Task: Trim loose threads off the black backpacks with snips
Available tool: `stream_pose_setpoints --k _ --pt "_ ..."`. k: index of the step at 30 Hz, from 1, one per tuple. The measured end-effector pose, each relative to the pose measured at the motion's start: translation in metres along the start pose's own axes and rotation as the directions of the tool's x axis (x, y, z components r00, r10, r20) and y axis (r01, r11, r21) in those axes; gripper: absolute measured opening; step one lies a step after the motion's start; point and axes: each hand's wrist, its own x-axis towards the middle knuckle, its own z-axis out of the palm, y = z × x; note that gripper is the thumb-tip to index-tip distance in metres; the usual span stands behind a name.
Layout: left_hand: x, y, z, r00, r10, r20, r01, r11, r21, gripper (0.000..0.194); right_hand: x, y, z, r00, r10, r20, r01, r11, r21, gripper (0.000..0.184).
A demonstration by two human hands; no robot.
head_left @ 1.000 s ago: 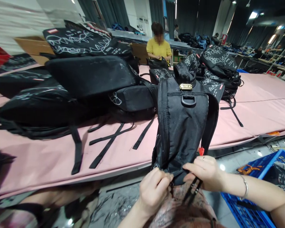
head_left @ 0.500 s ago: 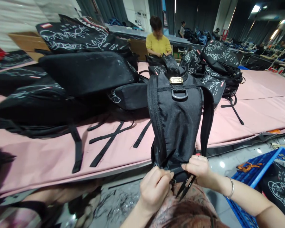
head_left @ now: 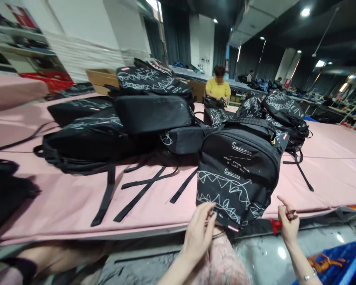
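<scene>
A black backpack lies on the near edge of the pink padded table, its front with white scribbles and the word "Success" turned toward me. My left hand reaches up to the bag's lower left corner, fingers loosely stretched and touching the bottom edge, holding nothing that I can see. My right hand is off the bag, just right of its lower right corner. Its fingers are curled with the index raised, pinching a small red tool.
Several more black backpacks are piled on the table behind, straps trailing toward me. Another pile sits at the back right. A person in a yellow shirt works at the far side. A blue crate stands on the floor at the lower right.
The backpack went from upright with its back panel toward me to lying with the printed front showing. Both hands came off its bottom seam; the right moved away to the right.
</scene>
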Motion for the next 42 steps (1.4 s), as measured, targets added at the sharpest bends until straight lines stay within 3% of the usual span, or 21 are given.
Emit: stream_pose_setpoints --k 3,4,7,10,14,17,20,23,27,30,34,39,42 --pt "0.048 -0.044 0.001 0.966 -0.16 -0.202 0.158 0.987 -0.029 0.043 -0.003 -0.005 0.015 0.995 0.012 0.097 -0.019 0.997 0.075 0.052" --pt "0.066 -0.057 0.002 0.95 -0.223 -0.22 0.219 0.975 -0.043 0.05 -0.004 -0.005 0.024 0.994 0.016 0.108 -0.027 0.995 0.095 0.056" --pt "0.102 -0.087 0.008 0.964 -0.226 -0.138 0.218 0.973 -0.072 0.049 -0.007 0.004 0.049 0.996 0.038 0.077 -0.046 0.994 0.1 0.064" --pt "0.101 -0.096 0.018 0.982 -0.184 -0.045 0.18 0.98 -0.085 0.044 -0.002 0.025 0.063 0.997 0.074 -0.023 -0.074 0.997 0.013 0.068" --pt "0.047 -0.077 0.028 0.98 -0.188 -0.069 0.185 0.982 -0.043 0.049 0.032 0.052 0.062 0.983 0.143 -0.111 -0.144 0.99 0.0 0.069" --pt "-0.007 -0.051 0.029 0.998 -0.059 -0.035 0.06 0.998 0.034 0.051 0.065 0.057 0.057 0.982 0.147 -0.12 -0.143 0.989 0.041 0.068" --pt "-0.037 -0.032 0.022 0.997 0.074 0.002 -0.074 0.995 0.066 0.05 0.083 0.054 0.06 0.988 0.125 -0.093 -0.122 0.992 0.029 0.065" --pt "-0.031 -0.026 0.009 0.994 0.087 -0.073 -0.076 0.987 0.143 0.042 0.075 0.054 0.071 0.993 0.122 0.0 -0.122 0.993 0.009 0.061" --pt "0.002 -0.029 -0.005 0.992 0.122 0.029 -0.126 0.963 0.24 0.017 0.042 0.06 0.087 0.984 0.101 0.145 -0.098 0.995 -0.026 0.059" --pt "0.018 -0.031 -0.009 0.995 0.092 0.027 -0.096 0.955 0.282 0.017 0.019 0.063 0.094 0.966 0.069 0.249 -0.06 0.997 -0.045 0.053" --pt "0.027 -0.024 -0.015 0.987 0.159 0.035 -0.162 0.956 0.244 0.016 0.007 0.057 0.096 0.946 0.012 0.324 0.009 0.998 -0.065 0.048" --pt "0.043 0.018 -0.027 0.964 0.26 -0.056 -0.244 0.948 0.205 0.012 0.007 0.027 0.096 0.932 -0.124 0.34 0.136 0.991 -0.011 0.029" --pt "0.052 0.053 -0.027 0.924 0.382 0.007 -0.371 0.893 0.255 0.011 -0.008 0.001 0.099 0.918 -0.242 0.313 0.248 0.969 0.023 0.026"
